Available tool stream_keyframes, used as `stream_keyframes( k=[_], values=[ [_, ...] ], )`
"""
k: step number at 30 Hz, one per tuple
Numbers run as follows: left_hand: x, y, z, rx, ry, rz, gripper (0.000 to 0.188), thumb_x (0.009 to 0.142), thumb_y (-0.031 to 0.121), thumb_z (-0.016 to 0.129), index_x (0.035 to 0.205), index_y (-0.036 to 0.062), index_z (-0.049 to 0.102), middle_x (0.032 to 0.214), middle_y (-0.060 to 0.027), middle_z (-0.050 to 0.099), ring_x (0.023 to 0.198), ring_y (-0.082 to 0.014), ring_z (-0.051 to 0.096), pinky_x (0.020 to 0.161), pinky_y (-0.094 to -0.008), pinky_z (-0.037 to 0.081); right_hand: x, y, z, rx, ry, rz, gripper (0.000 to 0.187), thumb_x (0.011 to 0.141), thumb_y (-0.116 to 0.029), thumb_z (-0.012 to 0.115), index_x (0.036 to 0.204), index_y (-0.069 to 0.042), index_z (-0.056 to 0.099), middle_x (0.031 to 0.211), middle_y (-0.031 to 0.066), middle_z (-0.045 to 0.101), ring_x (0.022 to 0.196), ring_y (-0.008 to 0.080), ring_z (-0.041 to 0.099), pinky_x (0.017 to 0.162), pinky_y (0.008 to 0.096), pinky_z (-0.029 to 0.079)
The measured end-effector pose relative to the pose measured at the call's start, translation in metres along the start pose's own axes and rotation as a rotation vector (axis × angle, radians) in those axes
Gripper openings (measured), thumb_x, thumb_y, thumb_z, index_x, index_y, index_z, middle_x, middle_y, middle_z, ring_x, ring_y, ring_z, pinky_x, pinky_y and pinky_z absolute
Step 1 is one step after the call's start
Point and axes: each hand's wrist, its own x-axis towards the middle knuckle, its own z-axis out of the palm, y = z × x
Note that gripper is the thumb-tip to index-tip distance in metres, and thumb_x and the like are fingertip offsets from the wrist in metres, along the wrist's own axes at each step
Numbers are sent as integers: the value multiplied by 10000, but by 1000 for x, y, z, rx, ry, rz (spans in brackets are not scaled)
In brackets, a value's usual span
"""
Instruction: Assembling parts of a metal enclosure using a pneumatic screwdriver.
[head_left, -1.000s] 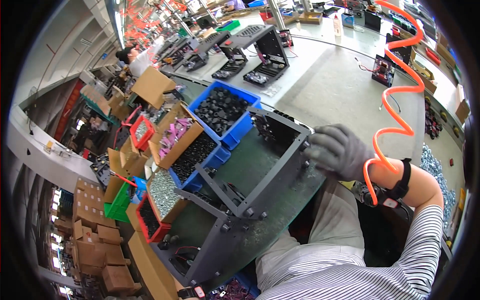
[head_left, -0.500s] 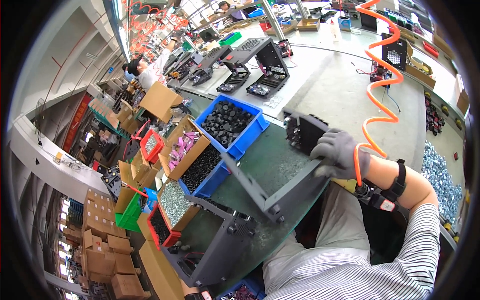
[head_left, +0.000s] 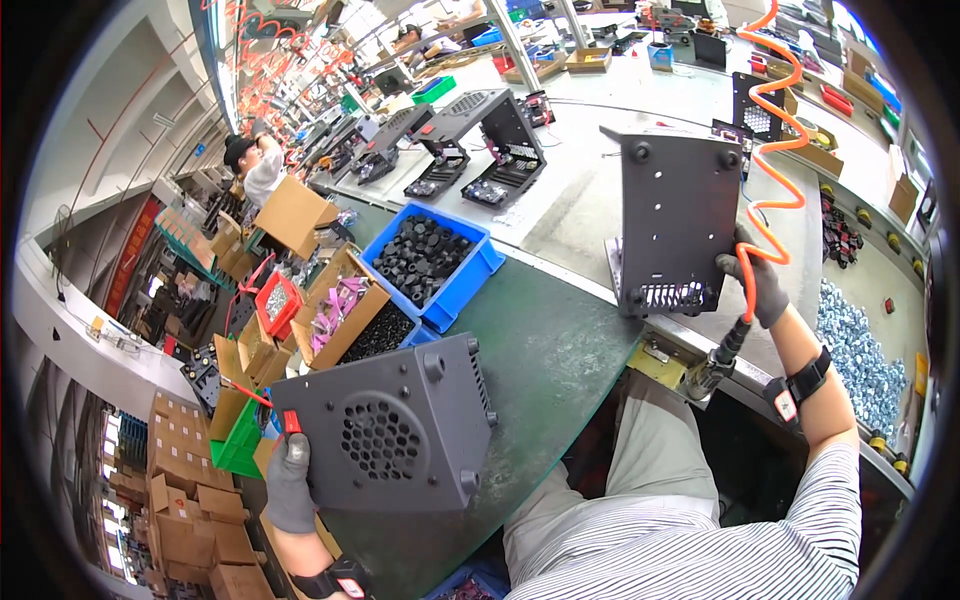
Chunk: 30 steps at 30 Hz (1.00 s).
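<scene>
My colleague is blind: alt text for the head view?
A gloved left hand holds a dark, honeycomb-vented housing; the right hand grips the edge of another dark housing. A blue bin of black parts sits nearby.

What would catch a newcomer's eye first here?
Probably the bright orange coiled hose hanging at right. Next, the dark honeycomb-vented housing in the gloved left hand, lower left of centre, and the upright dark housing at the gloved right hand.
</scene>
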Motion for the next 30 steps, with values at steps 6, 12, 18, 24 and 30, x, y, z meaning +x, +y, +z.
stream_keyframes(
  k=[6,12,18,24,30],
  values=[
    [20,7,21,-312,41,7,592,840,373,607,1251,-25,456,1149,-124,573,978,-221,595,848,-338,492,23,37,-124,-112,105,284,477,764,-35,540,1239,-25,504,997,100,622,905,161,574,810,292,451],
    [34,14,37,-521,27,-18,522,819,177,568,1280,-17,421,1180,-146,553,1004,-260,596,859,-380,501,24,63,-213,-806,613,184,418,829,-271,552,1182,-48,528,1063,177,626,941,298,601,815,385,448],
    [50,43,89,-648,24,67,415,870,160,490,1226,-46,434,1075,-158,605,734,-187,642,504,-238,523,-49,112,-236,-610,342,385,252,843,-151,522,1036,-7,594,928,55,626,847,161,565,768,288,435],
    [87,64,149,-700,-128,117,419,864,155,505,1233,-28,430,1088,-146,601,802,-172,640,522,-219,509,-76,58,-195,-261,258,440,342,788,-14,503,1127,-15,555,991,13,575,899,94,512,808,226,423],
    [197,44,243,-994,-689,71,201,864,131,578,1046,51,545,912,-51,623,742,-171,622,590,-277,524,-92,28,-174,-325,295,512,415,760,-38,514,1172,-31,554,1039,59,575,945,133,525,850,245,430]
  ],
)
